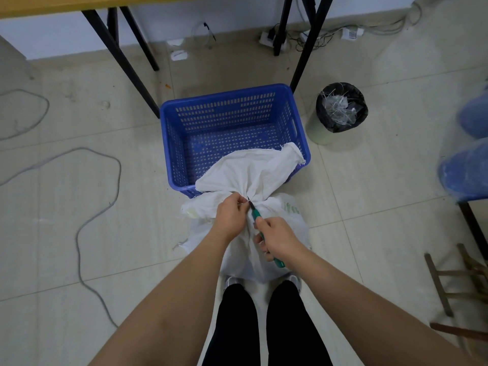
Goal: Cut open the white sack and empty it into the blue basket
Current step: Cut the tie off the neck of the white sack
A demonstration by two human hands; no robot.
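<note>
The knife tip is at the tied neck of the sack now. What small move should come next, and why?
Probably draw the green-handled knife through the tie at the bunched neck of the white sack. The right hand holds the blade tip there, the left hand pinches the neck beside it, the neck is still gathered, and the blue basket holds nothing yet.

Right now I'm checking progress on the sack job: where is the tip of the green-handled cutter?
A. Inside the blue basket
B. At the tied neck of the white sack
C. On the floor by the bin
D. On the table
B: the right hand holds the green-handled cutter with its tip at the bunched neck of the white sack, which the left hand pinches.
</note>
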